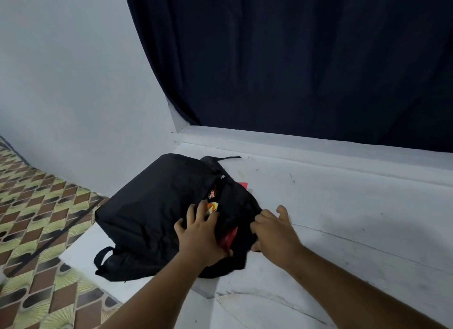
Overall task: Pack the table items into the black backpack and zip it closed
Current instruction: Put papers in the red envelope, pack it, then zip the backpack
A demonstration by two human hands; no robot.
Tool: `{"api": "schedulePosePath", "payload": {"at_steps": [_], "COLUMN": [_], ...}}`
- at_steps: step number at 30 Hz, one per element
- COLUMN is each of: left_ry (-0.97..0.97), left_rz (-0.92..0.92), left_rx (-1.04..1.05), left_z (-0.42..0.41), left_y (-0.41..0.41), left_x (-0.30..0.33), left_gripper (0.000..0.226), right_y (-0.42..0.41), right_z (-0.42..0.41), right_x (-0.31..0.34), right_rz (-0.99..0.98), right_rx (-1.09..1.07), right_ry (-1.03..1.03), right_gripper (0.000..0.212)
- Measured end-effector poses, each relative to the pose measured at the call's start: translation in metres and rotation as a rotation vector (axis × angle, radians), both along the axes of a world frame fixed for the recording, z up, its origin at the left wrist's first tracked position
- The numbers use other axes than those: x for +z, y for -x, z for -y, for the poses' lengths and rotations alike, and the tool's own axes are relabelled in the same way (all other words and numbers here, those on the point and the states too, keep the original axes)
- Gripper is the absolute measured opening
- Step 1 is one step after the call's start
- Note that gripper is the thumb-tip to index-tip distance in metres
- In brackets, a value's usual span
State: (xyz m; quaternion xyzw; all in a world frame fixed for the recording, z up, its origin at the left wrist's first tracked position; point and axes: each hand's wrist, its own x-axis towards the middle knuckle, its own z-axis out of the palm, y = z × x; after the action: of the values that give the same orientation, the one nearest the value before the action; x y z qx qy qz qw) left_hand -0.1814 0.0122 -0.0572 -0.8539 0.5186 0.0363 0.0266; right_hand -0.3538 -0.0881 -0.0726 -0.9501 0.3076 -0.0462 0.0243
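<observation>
The black backpack (157, 206) lies on its side on the white table (343, 218), its mouth open toward the right. Inside the opening I see a colourful packet (212, 207), a small red-and-white label (212, 193) and a red flat item (229, 238). A red corner (244, 185) sticks out from under the bag's far edge. My left hand (201, 233) rests on the bag at the near lip of the opening, fingers spread over the packet. My right hand (274, 228) pinches the black fabric on the right lip of the opening.
A dark blue curtain (294, 58) hangs behind the table along a white ledge (318, 147). A pale wall (73, 83) stands at the left. Patterned floor tiles (36, 206) lie below the table's left edge. A shoulder strap (103, 255) loops off the bag's near corner.
</observation>
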Motion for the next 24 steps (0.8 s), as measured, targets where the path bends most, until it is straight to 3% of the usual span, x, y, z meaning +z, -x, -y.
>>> {"api": "schedulePosePath", "payload": {"at_steps": [2,5,8,11,16,19,24], "left_ry": [-0.065,-0.128,-0.15,-0.117,-0.088,-0.048,-0.008], "left_rz": [-0.035,-0.031,-0.007,0.033,0.04,0.038,0.05], "left_rx": [-0.001,-0.039,-0.06,-0.072,-0.054,-0.007,0.007], "left_z": [-0.006,-0.018,-0.023,-0.025,-0.031,-0.034,-0.041], "left_y": [-0.008,-0.015,-0.012,-0.008,-0.006,-0.006,-0.004], "left_x": [0.005,0.011,0.009,0.0,-0.003,0.001,0.01], "left_gripper": [0.101,0.091,0.093,0.078,0.06,0.073,0.092], "right_y": [0.007,0.02,0.027,0.029,0.029,0.024,0.009], "right_z": [-0.003,-0.005,-0.002,0.006,0.018,0.016,0.019], "right_x": [0.0,-0.011,-0.014,-0.014,-0.014,-0.008,-0.003], "right_rz": [0.06,0.086,0.009,-0.068,-0.133,-0.142,-0.176], "right_rx": [0.093,0.149,0.08,0.009,-0.096,-0.22,-0.318], "right_ry": [0.017,0.015,0.07,0.121,0.224,0.195,0.159], "right_gripper": [0.018,0.026,0.034,0.042,0.037,0.045,0.077]}}
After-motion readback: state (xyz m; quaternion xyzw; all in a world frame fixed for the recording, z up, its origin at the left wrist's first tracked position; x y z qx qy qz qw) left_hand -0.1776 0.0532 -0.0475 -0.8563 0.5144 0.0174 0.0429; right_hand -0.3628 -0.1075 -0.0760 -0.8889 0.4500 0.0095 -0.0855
